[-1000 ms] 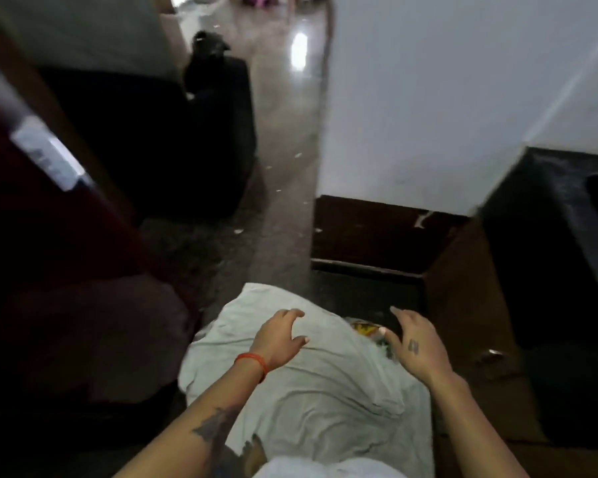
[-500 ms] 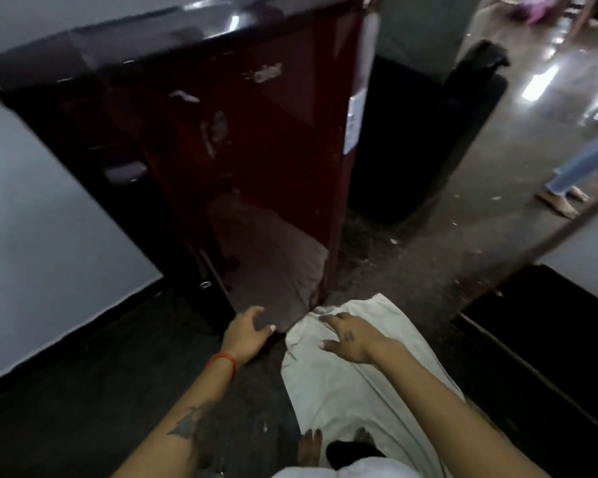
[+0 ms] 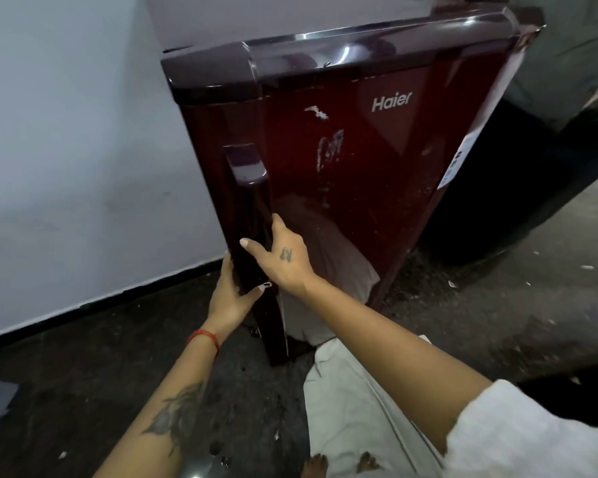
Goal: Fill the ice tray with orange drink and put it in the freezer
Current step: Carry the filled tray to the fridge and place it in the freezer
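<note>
We stand before a dark red fridge with "Haier" lettered on its door, which is closed, and both our hands meet on the long dark handle that runs down the door's left edge. Our left hand wraps the handle's lower end from the wall side, thumb curled across its front. Our right hand holds the handle just above, fingers hooked round its right side and thumb laid across its face. The ice tray does not show anywhere in this view, so we cannot say where it is. The fridge stands on a dark speckled floor, with a pale wall just beside its left side. At its right, what seems to be a dark bin stands close, though the light there is too poor for us to be sure. Our pale trousers and bare toes show at the bottom.
</note>
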A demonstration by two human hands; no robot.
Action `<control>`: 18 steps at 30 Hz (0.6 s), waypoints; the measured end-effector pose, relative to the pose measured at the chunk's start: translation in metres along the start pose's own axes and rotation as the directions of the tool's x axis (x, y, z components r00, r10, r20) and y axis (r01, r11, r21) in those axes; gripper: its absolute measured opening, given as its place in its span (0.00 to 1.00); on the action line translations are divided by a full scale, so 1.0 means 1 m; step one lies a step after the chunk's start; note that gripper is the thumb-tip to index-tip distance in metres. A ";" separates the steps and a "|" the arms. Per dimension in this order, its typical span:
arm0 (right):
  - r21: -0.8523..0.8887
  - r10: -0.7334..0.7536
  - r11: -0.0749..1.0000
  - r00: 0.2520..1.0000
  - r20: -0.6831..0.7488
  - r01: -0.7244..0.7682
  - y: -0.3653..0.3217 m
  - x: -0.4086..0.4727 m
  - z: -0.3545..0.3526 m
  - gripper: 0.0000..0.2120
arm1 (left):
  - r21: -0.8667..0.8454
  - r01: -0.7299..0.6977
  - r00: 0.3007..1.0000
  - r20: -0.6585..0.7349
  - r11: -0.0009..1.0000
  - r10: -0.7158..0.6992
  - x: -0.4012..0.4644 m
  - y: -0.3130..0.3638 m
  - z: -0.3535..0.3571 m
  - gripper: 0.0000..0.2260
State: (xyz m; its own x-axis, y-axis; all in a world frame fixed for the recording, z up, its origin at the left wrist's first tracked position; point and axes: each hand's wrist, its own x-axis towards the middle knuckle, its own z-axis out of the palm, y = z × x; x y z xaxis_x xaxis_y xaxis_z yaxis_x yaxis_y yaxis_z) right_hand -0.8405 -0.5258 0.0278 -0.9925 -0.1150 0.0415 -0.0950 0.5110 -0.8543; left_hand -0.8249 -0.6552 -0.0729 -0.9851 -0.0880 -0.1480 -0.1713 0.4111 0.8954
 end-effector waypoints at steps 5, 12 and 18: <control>-0.081 -0.009 0.997 1.000 -0.025 0.007 0.004 -0.001 -0.002 0.32 | -0.047 -0.002 1.000 -0.029 0.999 0.001 -0.001 -0.002 0.010 0.43; -0.158 -0.053 0.987 0.993 -0.103 0.036 0.006 -0.019 -0.004 0.29 | -0.054 0.009 0.995 -0.095 0.998 -0.014 -0.003 -0.011 0.010 0.37; -0.125 -0.086 0.990 0.981 -0.173 0.064 0.027 -0.082 -0.019 0.20 | -0.011 -0.052 0.992 -0.114 0.999 0.051 -0.036 -0.027 0.027 0.34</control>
State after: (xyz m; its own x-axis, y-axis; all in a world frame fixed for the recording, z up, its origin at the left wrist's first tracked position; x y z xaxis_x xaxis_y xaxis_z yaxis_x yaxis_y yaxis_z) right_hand -0.7634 -0.4862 0.0113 -0.9791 -0.0094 0.2034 -0.1675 0.6049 -0.7785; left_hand -0.7855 -0.6386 -0.1027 -0.9840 -0.1702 -0.0535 -0.1193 0.4048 0.9066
